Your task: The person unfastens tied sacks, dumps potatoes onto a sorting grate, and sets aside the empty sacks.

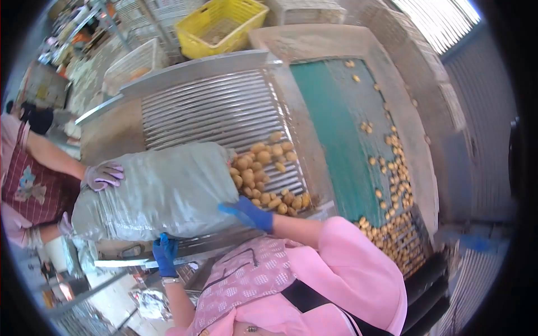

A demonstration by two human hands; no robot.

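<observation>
A big grey-green plastic sack (162,187) lies on its side across the slatted rollers, and potatoes (260,162) spill from its right end. My left hand (165,255), in a blue glove, grips the sack's lower edge. At the lower corner of the sack's mouth, my right hand (247,214) in a blue glove holds the plastic beside the potatoes; its fingertips are partly hidden. Another person's gloved hand (103,176) presses on the far left top of the sack, and that person's other hand (65,225) is at its closed end.
To the right runs a green belt (322,123) with potatoes scattered along its far side, massed over a slatted section (412,246). A metal side rail (193,70) borders the rollers (213,106). Behind stand a yellow crate (196,46) and a white crate (120,71).
</observation>
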